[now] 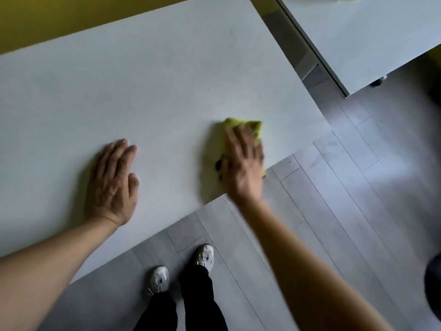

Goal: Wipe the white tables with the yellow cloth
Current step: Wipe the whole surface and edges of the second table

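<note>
right hand (243, 161) flat on yellow cloth (250, 127) near white table (143, 91) edge (left hand (112, 185) flat alongside)

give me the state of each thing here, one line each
yellow cloth: bunched, flat on the table under the right hand
right hand: fingers straight, pressing the cloth, blurred
left hand: flat, palm down on the table
near white table: bare apart from hands and cloth

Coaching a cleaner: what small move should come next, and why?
Probably sweep the right hand, pressing the yellow cloth near the table edge, away toward the far side; the left hand rests flat there.
</note>
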